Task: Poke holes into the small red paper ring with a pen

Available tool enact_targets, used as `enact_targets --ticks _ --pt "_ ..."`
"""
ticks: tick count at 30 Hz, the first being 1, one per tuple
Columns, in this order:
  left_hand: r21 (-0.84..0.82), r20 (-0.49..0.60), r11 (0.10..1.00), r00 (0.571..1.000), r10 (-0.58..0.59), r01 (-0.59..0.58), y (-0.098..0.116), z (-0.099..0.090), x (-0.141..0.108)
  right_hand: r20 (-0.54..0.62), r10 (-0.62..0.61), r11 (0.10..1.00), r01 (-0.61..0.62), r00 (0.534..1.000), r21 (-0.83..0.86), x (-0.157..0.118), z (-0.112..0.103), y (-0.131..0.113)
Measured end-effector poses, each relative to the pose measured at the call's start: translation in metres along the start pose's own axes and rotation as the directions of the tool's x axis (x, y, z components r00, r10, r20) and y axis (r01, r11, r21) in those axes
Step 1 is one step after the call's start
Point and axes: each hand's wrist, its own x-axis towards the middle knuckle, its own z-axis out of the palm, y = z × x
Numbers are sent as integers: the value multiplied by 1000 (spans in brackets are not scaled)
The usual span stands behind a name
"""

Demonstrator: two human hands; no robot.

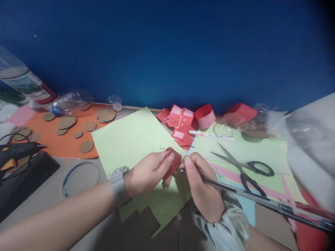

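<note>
Between the thumb and fingers of my left hand (pixel 149 170), which wears a grey watch (pixel 119 184), is a small red piece (pixel 174 161) covered in a dark grid of lines. My right hand (pixel 201 184) grips a pen (pixel 230 187) with a dark and clear barrel close to its tip. That tip points left at the lower edge of the red piece; whether it touches cannot be made out. Beneath both hands lies a light green paper sheet (pixel 136 139) with small pen scribbles and a zigzag-cut lower edge.
Black-handled scissors (pixel 244 167) lie open on stacked coloured papers (pixel 272 153) at right. Behind are red paper pieces (pixel 183 122) and a marker (pixel 209 135). Cardboard discs (pixel 66 122) rest on orange paper (pixel 52 146) at left, near a glue gun (pixel 18 151) and plastic bottle (pixel 28 83). A blue wall (pixel 167 52) stands behind.
</note>
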Motion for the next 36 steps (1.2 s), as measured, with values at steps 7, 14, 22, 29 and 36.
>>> enact_targets --ticks 7,14,22,29,36 --pt "9 -12 1000 1000 -7 7 1 0 -1 22 12 1000 -11 1000 -9 -1 0 0" --pt "-10 -10 1000 1000 -14 14 -1 0 -1 9 18 1000 -17 1000 -5 1 1 -1" --pt "-22 3 1000 1000 -17 17 0 0 -1 -2 24 1000 -24 1000 -3 0 1 -1" --pt "-7 -9 1000 1000 -17 17 0 0 -1 77 0 1000 1 997 -7 -2 0 2" --pt "-6 -9 1000 1000 -11 11 1 0 0 61 -12 1000 12 998 -1 -1 0 1"
